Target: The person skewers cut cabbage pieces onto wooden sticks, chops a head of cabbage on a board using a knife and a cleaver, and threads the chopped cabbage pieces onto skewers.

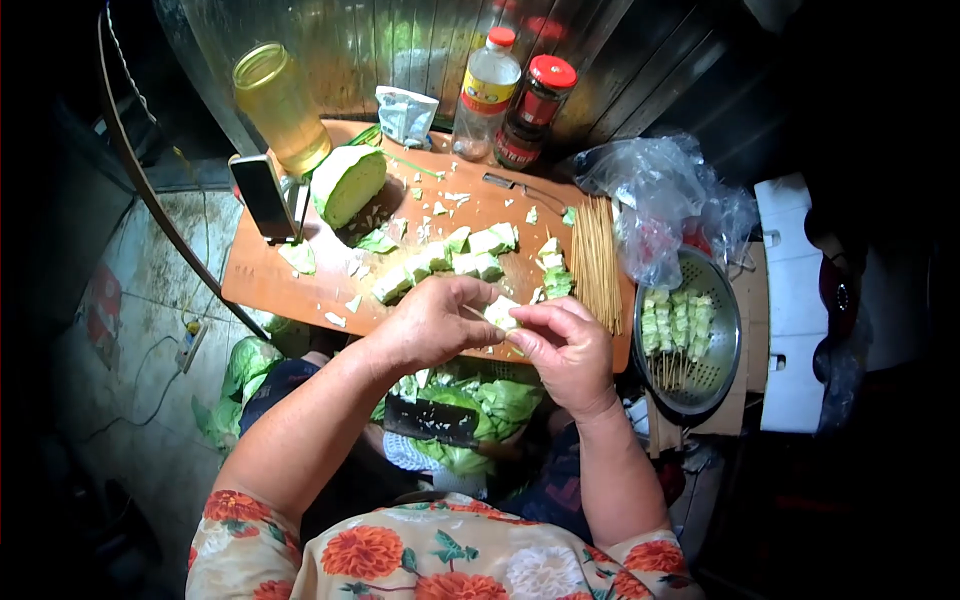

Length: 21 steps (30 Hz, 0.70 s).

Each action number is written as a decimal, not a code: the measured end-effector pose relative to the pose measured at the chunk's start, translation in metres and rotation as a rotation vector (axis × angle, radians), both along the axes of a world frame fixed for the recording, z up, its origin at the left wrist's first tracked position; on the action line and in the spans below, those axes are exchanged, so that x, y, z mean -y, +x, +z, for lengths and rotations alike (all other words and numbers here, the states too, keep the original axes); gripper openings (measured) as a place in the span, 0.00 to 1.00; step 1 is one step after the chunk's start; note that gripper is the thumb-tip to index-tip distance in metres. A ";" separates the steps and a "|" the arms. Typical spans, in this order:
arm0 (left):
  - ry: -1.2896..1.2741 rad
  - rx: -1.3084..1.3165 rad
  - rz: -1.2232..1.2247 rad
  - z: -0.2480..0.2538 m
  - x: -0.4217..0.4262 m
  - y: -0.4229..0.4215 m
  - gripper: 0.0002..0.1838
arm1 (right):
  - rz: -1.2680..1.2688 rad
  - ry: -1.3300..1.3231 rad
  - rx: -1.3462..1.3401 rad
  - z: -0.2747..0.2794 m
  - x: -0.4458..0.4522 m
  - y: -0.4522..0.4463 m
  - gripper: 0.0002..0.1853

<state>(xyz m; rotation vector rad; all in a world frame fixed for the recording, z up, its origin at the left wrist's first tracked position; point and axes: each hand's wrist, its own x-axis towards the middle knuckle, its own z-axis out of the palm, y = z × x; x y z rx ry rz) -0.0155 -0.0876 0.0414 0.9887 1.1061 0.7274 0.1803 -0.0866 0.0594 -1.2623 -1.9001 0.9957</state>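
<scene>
Two hands, left [440, 325] and right [567, 350], pinch a pale cabbage piece [501, 313] above the near edge of the orange bench [275, 275]. Skewers [596, 260] line its right side; a colander [690, 385] sits just beyond. Tiled floor [160, 290] (rather stained) opens leftward; corrugated sheeting [350, 60] closes the back.

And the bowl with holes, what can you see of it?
The bowl with holes is grey and round, with a rim; I can't tell whether it's metal or plastic. It sits upright to the right of the orange table. Inside lie sticks threaded with pale green leaf pieces, bare ends toward the person. A crinkly see-through bag lies against its far edge, partly hiding it.
</scene>
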 end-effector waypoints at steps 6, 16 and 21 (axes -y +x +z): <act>0.122 -0.111 0.036 0.006 0.007 0.005 0.23 | -0.022 0.046 -0.035 -0.005 -0.002 -0.001 0.10; 0.185 -0.076 0.166 0.001 0.012 0.012 0.22 | -0.057 -0.022 -0.190 -0.004 0.003 -0.016 0.10; 0.260 -0.202 0.203 0.003 0.010 0.012 0.20 | -0.045 0.031 -0.180 -0.010 0.008 -0.020 0.13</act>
